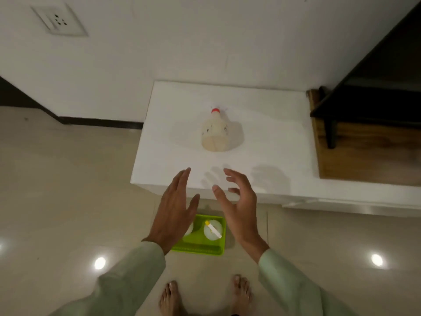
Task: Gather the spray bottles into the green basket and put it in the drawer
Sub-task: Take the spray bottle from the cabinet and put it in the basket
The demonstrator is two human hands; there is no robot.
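A pale spray bottle with a red collar (215,131) lies on its side on the white cabinet top (173,124), nozzle pointing to the wall. On the floor below stands the green basket (200,246) with two white bottles in it; one (213,229) shows fully, the other (189,229) is mostly hidden behind my left hand. My left hand (174,212) and my right hand (239,201) hover open above the cabinet's front edge, palms facing each other, holding nothing. No drawer is visibly open.
A wooden ledge (364,151) under a dark stair structure (376,87) adjoins the cabinet on the right. The white wall carries a socket plate (59,20) at upper left. My bare feet (205,297) stand on the glossy tiled floor.
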